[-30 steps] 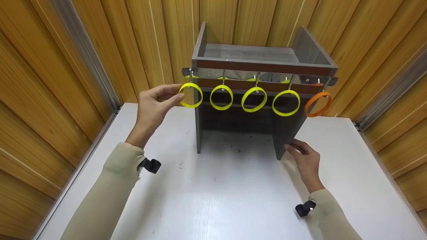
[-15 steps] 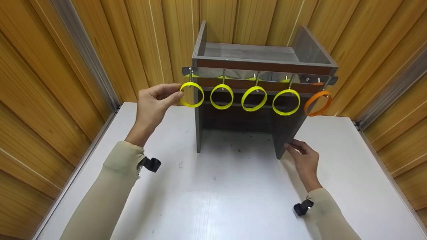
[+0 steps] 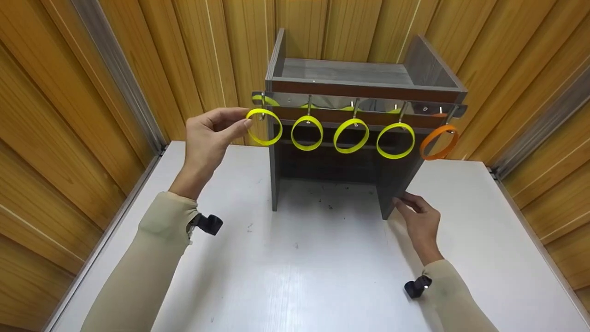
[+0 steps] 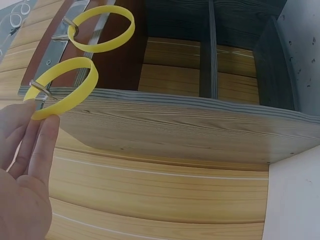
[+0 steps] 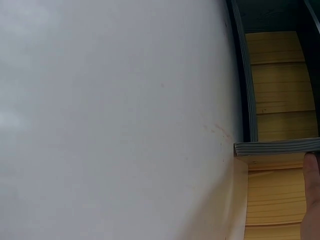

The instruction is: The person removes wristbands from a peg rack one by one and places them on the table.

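My left hand (image 3: 205, 145) pinches a yellow ring (image 3: 281, 131) between thumb and fingers at its left side. The ring is at the leftmost hook (image 3: 263, 99) of a shiny metal rail; in the left wrist view the metal hook (image 4: 41, 88) shows inside the ring's loop. Along the rail to the right hang several more yellow rings (image 3: 321, 133) and one orange ring (image 3: 423, 150). My right hand (image 3: 423, 226) touches the outer face of the right side panel (image 3: 397, 184) of a grey wooden shelf, low near its front edge. In the right wrist view only a finger (image 5: 311, 172) shows against the panel.
The metal rail (image 3: 375, 105) runs across the shelf's front, its ends sticking out past both sides. The shelf stands on a white table (image 3: 295, 276) marked with small dark specks. Yellow wood-plank walls (image 3: 221, 55) close in the back and sides.
My left hand has raised the leftmost yellow ring a little, and its reflection in the rail has grown. The other rings still hang in place. My right hand stays at the panel.
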Motion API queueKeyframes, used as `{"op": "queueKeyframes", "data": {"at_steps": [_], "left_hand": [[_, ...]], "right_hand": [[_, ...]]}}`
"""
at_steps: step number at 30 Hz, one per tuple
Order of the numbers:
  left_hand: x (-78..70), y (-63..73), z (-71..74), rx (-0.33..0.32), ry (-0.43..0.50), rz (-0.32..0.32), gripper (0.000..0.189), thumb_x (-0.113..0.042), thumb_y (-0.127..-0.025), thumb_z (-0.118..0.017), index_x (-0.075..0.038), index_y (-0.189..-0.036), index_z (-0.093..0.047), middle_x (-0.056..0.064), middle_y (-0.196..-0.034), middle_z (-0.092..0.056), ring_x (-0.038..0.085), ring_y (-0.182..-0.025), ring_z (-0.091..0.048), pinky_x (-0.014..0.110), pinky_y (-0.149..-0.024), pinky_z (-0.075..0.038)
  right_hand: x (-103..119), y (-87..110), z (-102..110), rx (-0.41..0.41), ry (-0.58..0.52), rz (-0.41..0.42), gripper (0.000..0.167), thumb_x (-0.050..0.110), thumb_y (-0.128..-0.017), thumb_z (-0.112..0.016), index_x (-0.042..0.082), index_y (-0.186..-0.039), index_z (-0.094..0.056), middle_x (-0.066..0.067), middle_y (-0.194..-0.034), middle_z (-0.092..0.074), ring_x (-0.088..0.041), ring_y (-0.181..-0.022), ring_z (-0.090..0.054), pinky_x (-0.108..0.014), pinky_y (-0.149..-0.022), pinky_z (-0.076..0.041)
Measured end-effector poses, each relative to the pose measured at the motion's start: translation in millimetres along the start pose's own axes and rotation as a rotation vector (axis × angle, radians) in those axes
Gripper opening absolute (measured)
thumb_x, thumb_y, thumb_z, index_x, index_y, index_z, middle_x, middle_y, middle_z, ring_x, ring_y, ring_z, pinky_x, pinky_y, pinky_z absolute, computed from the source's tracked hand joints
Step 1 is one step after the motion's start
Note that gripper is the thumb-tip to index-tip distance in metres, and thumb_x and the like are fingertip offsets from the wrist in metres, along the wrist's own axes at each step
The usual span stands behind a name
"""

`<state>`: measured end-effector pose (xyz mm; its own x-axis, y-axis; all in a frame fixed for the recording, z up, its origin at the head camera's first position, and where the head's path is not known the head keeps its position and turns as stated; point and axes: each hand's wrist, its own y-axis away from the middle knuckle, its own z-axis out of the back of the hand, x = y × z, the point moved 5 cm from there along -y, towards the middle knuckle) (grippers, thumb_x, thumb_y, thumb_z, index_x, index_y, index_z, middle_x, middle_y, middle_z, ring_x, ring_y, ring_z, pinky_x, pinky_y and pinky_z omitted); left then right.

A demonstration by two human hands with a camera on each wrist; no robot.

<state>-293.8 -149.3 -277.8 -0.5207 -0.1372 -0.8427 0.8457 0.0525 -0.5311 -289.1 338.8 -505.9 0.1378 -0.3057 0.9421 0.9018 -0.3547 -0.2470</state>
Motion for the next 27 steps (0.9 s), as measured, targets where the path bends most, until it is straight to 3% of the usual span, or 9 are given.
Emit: {"op": "queueKeyframes", "data": {"at_steps": [16, 27], "left_hand": [[-15.5, 2.8, -0.1, -0.032, 0.061, -0.063, 0.02, -0.005, -0.092, -0.084, -0.001, -0.112, -0.081, 0.011, -0.103, -0.078, 0.025, -0.089, -0.075, 0.031, -0.083, -0.066], [-14.7, 15.0, 12.1, -0.071, 0.11, -0.069, 0.018, -0.003, -0.091, -0.085, 0.0, -0.109, -0.081, 0.015, -0.103, -0.078, 0.028, -0.09, -0.076, 0.032, -0.085, -0.065]], "right_hand": [[0, 0.7, 0, -0.01, -0.004, 0.009, 0.029, 0.02, -0.094, -0.085, 0.003, -0.116, -0.079, 0.0, -0.106, -0.078, -0.007, -0.109, -0.069, -0.015, -0.086, -0.055], [2, 2.5, -1, -0.015, -0.017, 0.006, 0.027, 0.018, -0.093, -0.086, 0.002, -0.113, -0.079, 0.0, -0.103, -0.079, -0.007, -0.105, -0.07, -0.016, -0.086, -0.054]]}}
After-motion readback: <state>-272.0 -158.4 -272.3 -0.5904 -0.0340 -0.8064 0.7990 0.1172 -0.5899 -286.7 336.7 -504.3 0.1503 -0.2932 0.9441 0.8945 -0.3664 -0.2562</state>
